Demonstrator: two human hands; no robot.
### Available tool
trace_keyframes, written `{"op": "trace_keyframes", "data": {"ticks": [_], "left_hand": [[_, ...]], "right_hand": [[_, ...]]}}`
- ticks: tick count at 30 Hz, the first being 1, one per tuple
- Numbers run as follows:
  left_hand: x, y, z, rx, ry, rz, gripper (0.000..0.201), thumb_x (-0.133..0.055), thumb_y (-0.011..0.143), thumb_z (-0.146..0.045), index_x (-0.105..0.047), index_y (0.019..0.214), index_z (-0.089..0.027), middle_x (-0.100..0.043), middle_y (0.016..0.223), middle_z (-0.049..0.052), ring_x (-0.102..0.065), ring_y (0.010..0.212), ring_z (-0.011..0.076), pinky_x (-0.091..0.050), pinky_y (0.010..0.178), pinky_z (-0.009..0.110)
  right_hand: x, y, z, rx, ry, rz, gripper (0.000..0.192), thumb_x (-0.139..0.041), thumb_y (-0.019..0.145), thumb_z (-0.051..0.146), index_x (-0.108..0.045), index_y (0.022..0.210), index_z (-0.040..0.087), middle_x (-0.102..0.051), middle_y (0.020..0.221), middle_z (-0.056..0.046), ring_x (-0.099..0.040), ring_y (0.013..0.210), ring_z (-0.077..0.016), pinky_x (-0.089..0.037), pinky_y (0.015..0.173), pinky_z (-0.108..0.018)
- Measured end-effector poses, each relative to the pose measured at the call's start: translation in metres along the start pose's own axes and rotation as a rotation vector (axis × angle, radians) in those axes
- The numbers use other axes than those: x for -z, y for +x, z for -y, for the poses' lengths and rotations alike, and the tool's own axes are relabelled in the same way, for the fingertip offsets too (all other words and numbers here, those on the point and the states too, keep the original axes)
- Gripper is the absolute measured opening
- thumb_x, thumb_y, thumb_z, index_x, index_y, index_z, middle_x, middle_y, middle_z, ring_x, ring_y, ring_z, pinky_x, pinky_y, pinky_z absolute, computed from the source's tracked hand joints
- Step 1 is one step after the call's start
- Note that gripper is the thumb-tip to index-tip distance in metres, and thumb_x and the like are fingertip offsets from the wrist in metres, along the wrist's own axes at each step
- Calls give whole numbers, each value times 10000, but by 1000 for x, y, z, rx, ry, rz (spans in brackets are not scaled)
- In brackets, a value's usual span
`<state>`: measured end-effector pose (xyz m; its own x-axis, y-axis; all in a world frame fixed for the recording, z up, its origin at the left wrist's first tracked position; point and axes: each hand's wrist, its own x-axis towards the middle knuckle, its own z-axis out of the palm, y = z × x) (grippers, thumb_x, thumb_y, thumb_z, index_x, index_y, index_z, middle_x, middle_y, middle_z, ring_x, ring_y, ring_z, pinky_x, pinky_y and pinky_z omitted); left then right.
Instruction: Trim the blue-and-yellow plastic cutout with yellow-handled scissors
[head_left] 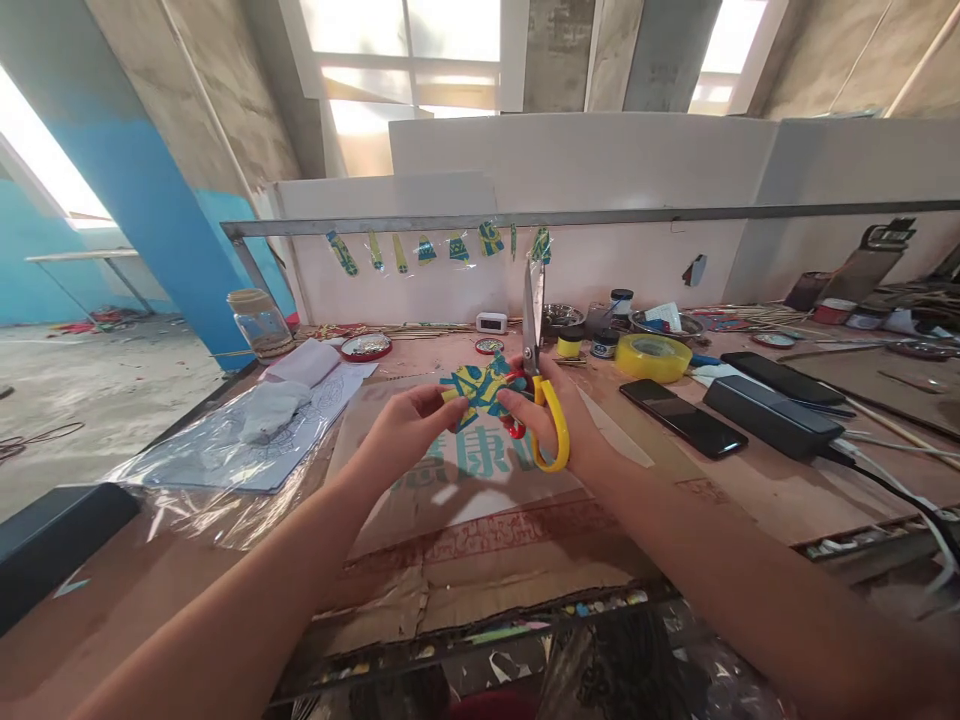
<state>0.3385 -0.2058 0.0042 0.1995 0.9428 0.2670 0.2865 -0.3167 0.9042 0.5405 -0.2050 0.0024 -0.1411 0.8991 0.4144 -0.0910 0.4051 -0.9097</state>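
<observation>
My left hand [416, 425] pinches the left edge of a small blue-and-yellow patterned cutout [474, 388]. The cutout's right side is gripped by my right hand [559, 415], thumb on top. That same hand also carries a pair of scissors [551, 420] with yellow and red handles, the blades pointing up and away from me. Both hands hover over a cardboard sheet with printed green characters [472, 450]. Part of the cutout is hidden behind my fingers.
Several similar patterned pieces [459, 248] hang from a metal bar [450, 225] at the back. On the right are a roll of clear yellow tape [652, 357], a phone [682, 418] and a black power brick [776, 418]. A glass jar [259, 322] and plastic-covered papers [300, 420] lie left.
</observation>
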Motion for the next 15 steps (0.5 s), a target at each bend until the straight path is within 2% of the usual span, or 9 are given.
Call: {"op": "trace_keyframes", "data": {"ticks": [3, 6, 10, 13, 15], "left_hand": [[7, 0, -1, -23, -25, -37, 410, -740, 777, -551, -728, 920, -167, -704, 785, 26, -600, 687, 156, -468, 638, 275], [15, 0, -2, -30, 61, -10, 377, -724, 799, -514, -736, 959, -173, -722, 829, 37, -616, 701, 162, -473, 628, 276], [17, -3, -8, -30, 134, 51, 310, -690, 824, -457, -732, 924, -167, -711, 806, 40, -600, 671, 150, -450, 593, 263], [15, -4, -10, -52, 100, 93, 409, -738, 785, -425, -690, 1108, -179, -721, 855, 41, -618, 681, 154, -472, 600, 266], [14, -4, -11, -82, 124, 69, 491, -748, 782, -444, -663, 1195, -192, -724, 889, 43, -620, 687, 156, -476, 604, 269]], "right_hand": [[2, 1, -1, -3, -5, 24, 488, -785, 730, 533, -520, 1008, 231, -531, 789, 46, -543, 582, -92, -468, 471, -212], [8, 5, -4, 39, 18, -11, 503, -789, 735, 534, -514, 1037, 239, -533, 757, 57, -549, 565, -97, -446, 448, -209], [12, 8, -5, 125, 6, 32, 444, -771, 775, 469, -503, 1053, 249, -576, 809, 37, -578, 615, -107, -465, 471, -214], [11, 6, -3, 149, -41, 87, 373, -730, 813, 418, -504, 1056, 248, -580, 812, 32, -581, 636, -107, -458, 494, -213], [8, 4, -2, 143, -73, 112, 346, -728, 811, 378, -511, 1046, 245, -571, 794, 40, -577, 645, -105, -473, 541, -226]]}}
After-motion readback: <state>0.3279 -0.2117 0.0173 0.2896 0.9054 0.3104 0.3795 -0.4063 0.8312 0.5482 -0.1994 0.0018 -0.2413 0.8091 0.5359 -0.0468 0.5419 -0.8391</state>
